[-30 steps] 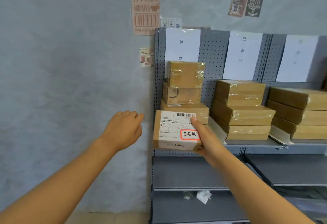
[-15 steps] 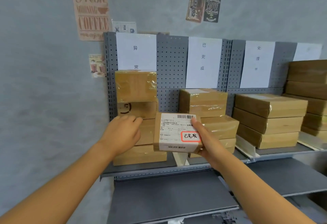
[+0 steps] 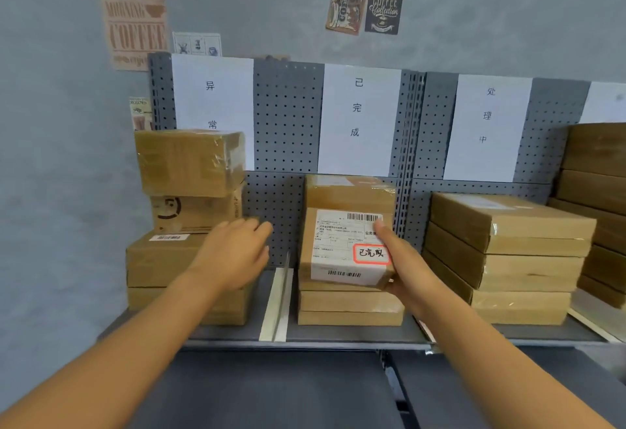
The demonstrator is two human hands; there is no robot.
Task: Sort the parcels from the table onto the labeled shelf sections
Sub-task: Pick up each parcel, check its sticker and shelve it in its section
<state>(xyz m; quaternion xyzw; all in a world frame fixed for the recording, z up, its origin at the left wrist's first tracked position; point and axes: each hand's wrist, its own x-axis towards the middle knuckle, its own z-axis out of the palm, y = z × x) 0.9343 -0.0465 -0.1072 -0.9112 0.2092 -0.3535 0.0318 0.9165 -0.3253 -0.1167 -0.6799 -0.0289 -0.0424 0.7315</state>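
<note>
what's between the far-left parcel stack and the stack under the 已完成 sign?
Head view: a white upright divider strip stands on the grey metal shelf between the left brown cardboard stack and the middle stack. The empty left hand hovers above that gap.

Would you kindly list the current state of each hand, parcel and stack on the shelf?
Right hand: grips the labelled brown cardboard parcel at its right edge.
Labelled brown cardboard parcel: held upright, label outward, before the middle stack.
Left hand: fingers relaxed, holding nothing.
Middle stack of brown parcels: resting below the 已完成 paper sign.
Left stack of taped brown boxes: resting, four high.
Right stack of flat brown parcels: resting.
</note>
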